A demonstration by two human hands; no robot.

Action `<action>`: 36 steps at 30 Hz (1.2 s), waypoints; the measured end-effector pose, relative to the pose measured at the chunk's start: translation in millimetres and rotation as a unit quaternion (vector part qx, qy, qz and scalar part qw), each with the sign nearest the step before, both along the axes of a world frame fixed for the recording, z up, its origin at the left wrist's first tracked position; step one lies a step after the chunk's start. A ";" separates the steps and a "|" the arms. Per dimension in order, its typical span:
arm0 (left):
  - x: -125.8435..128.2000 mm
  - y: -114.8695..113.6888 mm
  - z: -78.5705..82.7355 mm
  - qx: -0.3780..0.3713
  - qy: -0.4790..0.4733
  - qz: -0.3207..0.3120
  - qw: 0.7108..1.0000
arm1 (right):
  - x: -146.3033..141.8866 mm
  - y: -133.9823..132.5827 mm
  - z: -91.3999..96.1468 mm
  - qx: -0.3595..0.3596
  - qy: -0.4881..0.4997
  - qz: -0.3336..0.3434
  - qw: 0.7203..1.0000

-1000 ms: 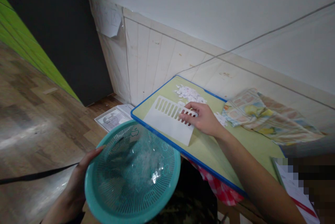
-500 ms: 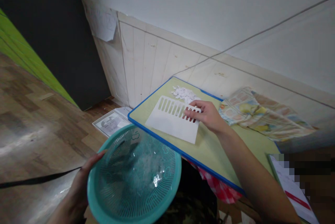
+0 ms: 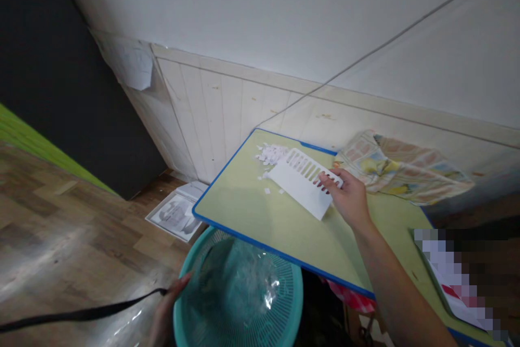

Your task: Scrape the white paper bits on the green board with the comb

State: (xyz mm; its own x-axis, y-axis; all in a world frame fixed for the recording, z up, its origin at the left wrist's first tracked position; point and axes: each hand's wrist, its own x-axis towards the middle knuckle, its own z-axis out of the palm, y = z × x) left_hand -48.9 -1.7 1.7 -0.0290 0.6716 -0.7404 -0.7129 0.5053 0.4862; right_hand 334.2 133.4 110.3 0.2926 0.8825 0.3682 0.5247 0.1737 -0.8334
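Observation:
My right hand [image 3: 350,198] grips a flat white panel with a row of slots [image 3: 303,187] by its slotted edge, thumb on top. The panel is tilted over the yellow-green table [image 3: 244,203], its left end close to a pile of small white paper bits [image 3: 271,154]. A few single bits lie in front of the pile. At the lower left, my left hand [image 3: 170,301] is closed on the rim of a turquoise plastic basket [image 3: 298,303], most of its fingers hidden. Clear crinkled plastic [image 3: 255,276] lines the basket, whose far rim is beneath the table's blue edge.
A patterned cloth [image 3: 402,168] lies at the table's back right, by the wall. A white booklet or folder [image 3: 455,287] is at the right end. On the floor at left sits a shallow white box [image 3: 174,216]. A black strap [image 3: 89,312] crosses the lower left.
My right hand has moved the slotted panel right across the table, uncovering loose paper bits in front of the pile. The basket has shifted right in view, as the camera has also turned.

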 end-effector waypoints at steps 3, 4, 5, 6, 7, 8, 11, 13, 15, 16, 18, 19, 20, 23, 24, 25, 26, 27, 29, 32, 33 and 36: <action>5.6 3.7 -3.6 -0.046 -0.002 0.000 0.999 | 8.6 2.4 -5.6 -0.016 0.016 -0.005 1.000; 7.6 5.4 -2.7 -0.060 -0.013 -0.010 0.998 | 10.5 3.6 -6.6 -0.014 0.022 -0.011 1.000; 9.6 7.4 -1.3 -0.067 -0.025 -0.021 0.997 | 11.6 4.8 -7.5 -0.009 0.030 -0.021 0.999; 11.8 9.5 0.4 -0.065 -0.033 -0.033 0.997 | 11.9 6.0 -8.6 -0.002 0.037 -0.033 0.999; 14.0 11.9 2.0 -0.056 -0.035 -0.043 0.997 | 11.6 7.3 -10.2 0.004 0.041 -0.044 0.998; 16.4 14.4 3.4 -0.046 -0.027 -0.050 0.997 | 10.7 8.8 -12.2 0.005 0.042 -0.053 0.998; 23.0 23.0 6.0 -0.024 0.025 -0.044 0.998 | 7.4 13.9 -20.6 -0.014 0.029 -0.058 0.998; 25.7 29.0 6.6 -0.027 0.049 -0.041 0.998 | 6.8 16.9 -25.8 -0.033 0.009 -0.049 0.998; 26.4 34.1 6.7 -0.028 0.040 -0.055 0.997 | 8.5 18.2 -28.1 -0.042 -0.003 -0.047 0.998; 26.1 36.1 6.5 -0.026 0.029 -0.067 0.997 | 10.3 18.0 -27.6 -0.045 -0.001 -0.047 0.998; 24.9 38.9 5.8 -0.024 0.014 -0.086 0.996 | 15.4 16.4 -23.0 -0.052 0.013 -0.039 0.998; 24.4 39.6 5.4 -0.024 0.009 -0.090 0.996 | 18.3 15.1 -19.3 -0.055 0.021 -0.035 0.998; 24.2 40.0 5.2 -0.025 0.004 -0.090 0.996 | 21.3 13.7 -15.2 -0.054 0.030 -0.033 0.998; 26.1 39.3 5.1 -0.015 -0.020 -0.083 0.996 | 27.6 10.6 -4.5 -0.030 0.056 -0.040 0.997; 27.6 38.4 5.3 -0.007 -0.026 -0.088 0.996 | 28.3 10.1 -2.7 -0.020 0.062 -0.041 0.997; 29.4 37.1 5.6 0.001 -0.028 -0.096 0.995 | 28.2 9.8 -2.2 -0.016 0.066 -0.037 0.997; 31.6 35.4 5.9 0.009 -0.026 -0.104 0.994 | 27.5 9.7 -2.8 -0.017 0.065 -0.028 0.997; 34.0 33.3 6.4 0.016 -0.022 -0.106 0.994 | 26.6 9.7 -4.2 -0.023 0.059 -0.017 0.998; 39.5 28.3 7.8 0.024 -0.009 -0.097 0.995 | 25.4 9.4 -8.0 -0.039 0.033 0.002 0.999; 47.4 20.8 12.2 0.035 0.022 -0.083 0.996 | 28.7 8.3 -11.0 -0.045 -0.004 0.005 0.999; 49.4 18.9 13.8 0.038 0.031 -0.084 0.995 | 30.8 7.9 -10.8 -0.042 -0.003 0.000 0.999; 51.6 15.5 15.5 0.043 0.030 -0.081 0.995 | 34.8 6.5 -8.0 -0.020 0.030 -0.011 0.999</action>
State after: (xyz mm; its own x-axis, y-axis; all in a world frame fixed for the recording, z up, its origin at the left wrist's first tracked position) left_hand 2.8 13.8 17.3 0.0434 0.7317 -0.6803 -0.5937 0.5665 0.5714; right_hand 369.0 139.9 102.3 0.3321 0.8898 0.3131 0.4765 0.1282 -0.8698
